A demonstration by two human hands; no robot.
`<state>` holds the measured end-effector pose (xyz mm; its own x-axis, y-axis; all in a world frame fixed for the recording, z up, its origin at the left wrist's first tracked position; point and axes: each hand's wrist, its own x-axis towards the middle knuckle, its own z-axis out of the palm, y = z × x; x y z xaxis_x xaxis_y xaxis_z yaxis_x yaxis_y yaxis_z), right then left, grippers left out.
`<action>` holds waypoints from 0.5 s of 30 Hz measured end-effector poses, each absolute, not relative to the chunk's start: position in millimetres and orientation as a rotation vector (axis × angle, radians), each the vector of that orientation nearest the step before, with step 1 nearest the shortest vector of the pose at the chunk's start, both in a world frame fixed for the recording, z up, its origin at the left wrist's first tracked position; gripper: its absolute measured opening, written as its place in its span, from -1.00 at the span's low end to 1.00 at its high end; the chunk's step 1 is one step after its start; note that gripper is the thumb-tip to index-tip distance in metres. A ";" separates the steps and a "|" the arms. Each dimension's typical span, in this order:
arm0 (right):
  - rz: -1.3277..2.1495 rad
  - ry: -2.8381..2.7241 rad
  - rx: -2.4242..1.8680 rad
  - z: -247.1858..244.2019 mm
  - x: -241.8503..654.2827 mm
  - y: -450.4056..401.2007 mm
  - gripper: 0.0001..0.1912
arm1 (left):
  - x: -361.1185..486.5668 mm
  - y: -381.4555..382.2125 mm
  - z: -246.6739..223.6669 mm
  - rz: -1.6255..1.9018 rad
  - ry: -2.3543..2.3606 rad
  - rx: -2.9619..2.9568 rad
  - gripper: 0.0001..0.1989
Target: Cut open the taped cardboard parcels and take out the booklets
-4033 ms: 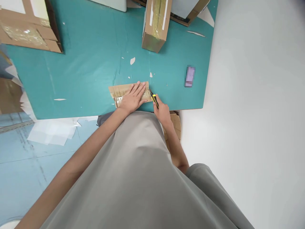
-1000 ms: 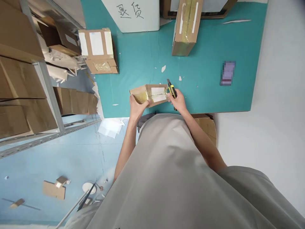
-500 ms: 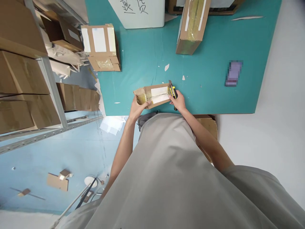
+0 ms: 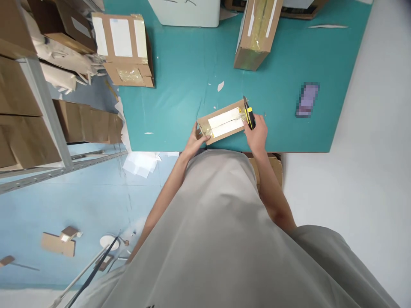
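Observation:
A small brown cardboard box (image 4: 224,122) with white labels and clear tape is tilted above the front edge of the green table (image 4: 180,85). My left hand (image 4: 194,143) grips its left end, thumb on top and fingers at the side. Around a black and yellow utility knife (image 4: 249,116) the fingers of my right hand (image 4: 257,131) are closed, at the box's right end. The knife's blade end points up and away from me, beside the box's right edge.
A taped box (image 4: 123,49) stands at the back left, a taller box (image 4: 257,36) at the back centre beside a white container (image 4: 189,15). A purple pixelated item (image 4: 307,99) lies right. Shelving (image 4: 48,107) with cartons is left.
The box has moved right and tilted, its right end higher. Its open left flap no longer shows. My right hand has turned upright with the knife, and the view has shifted slightly.

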<state>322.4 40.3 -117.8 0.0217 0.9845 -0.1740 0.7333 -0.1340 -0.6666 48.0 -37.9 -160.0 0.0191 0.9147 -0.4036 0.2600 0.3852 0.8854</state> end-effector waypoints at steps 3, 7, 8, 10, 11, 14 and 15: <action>0.783 -1.886 -1.974 -111.2 330.8 44.8 -0.51 | 63.0 -28.1 -171.4 0.759 1.421 0.815 0.05; 0.823 -1.944 -1.962 -93.9 328.0 34.0 -0.42 | 60.8 -2.4 -172.8 0.877 1.587 0.861 -0.13; 0.905 -1.952 -1.923 -87.3 324.9 28.0 -0.39 | 58.3 4.9 -172.0 0.894 1.628 0.900 -0.24; 1.119 -1.986 -1.829 -73.3 316.0 14.8 -0.36 | 53.6 17.4 -170.3 0.893 1.662 0.956 -0.46; 1.217 -2.014 -1.789 -67.0 310.5 8.9 -0.36 | 51.9 22.0 -169.7 0.884 1.664 0.965 -0.54; 1.380 -2.153 -1.736 -54.2 291.7 -0.6 -0.35 | 49.9 28.8 -169.0 0.872 1.664 0.946 -0.64; 1.398 -2.204 -1.734 -52.3 285.4 -0.8 -0.35 | 49.9 29.2 -169.2 0.873 1.666 0.938 -0.66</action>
<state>285.4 -0.8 -52.3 -0.3877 0.7820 -0.4881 0.7749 -0.0103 -0.6319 49.9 29.2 -169.2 -0.2065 0.8909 -0.4046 0.1748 0.4405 0.8806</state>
